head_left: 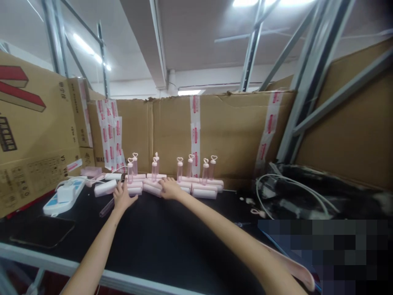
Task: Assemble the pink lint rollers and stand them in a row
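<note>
Resting at the far side of the black tabletop [172, 241], a row of pale pink boxes [202, 190] is touched by both hands: left hand [123, 197] spread flat, right hand [168, 188] loosely curled, nothing gripped. Heart-capped pink tubes [179, 169] stand just beyond. Printing on the cardboard cartons [27, 135] left cannot be read.

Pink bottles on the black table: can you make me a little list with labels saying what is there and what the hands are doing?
Surface: black table
Standing: clear pink plastic bottles with heart-shaped tops, upright in a row
Lying: pale pink oblong cases, stacked on their sides under the row
Left hand: fingers spread, resting at the cases
Right hand: touching the cases
Near left hand: clear tube lying flat
Far left: white and blue device
Behind: brown cardboard wall
</note>
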The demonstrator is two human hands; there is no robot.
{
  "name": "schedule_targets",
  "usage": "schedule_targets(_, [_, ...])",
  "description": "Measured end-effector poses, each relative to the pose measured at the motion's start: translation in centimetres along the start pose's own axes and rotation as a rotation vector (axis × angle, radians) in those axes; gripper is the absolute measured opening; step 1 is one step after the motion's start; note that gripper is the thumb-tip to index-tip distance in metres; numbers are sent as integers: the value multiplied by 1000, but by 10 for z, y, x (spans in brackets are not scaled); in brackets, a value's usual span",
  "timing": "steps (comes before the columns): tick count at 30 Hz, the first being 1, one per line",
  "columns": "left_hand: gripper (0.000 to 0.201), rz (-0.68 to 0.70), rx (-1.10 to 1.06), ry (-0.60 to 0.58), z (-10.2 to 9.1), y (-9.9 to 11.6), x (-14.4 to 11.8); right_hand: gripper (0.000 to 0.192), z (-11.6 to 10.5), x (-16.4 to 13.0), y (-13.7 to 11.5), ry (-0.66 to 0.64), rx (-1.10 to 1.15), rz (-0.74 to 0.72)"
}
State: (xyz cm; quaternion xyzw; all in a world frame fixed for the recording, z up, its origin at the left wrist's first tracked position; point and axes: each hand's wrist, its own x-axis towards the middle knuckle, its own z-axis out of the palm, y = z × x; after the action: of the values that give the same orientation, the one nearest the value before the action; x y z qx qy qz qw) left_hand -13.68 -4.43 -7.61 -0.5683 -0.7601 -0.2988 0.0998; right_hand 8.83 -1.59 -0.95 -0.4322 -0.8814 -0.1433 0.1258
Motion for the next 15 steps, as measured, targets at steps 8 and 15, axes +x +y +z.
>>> schedule_targets(8, [76,128,31,-25,5,10,13,34,-16,-14,-9,114,6,28])
schedule_targets(15, [107,125,66,166,-8,11,2,26,-84,-136,33,44,135,-13])
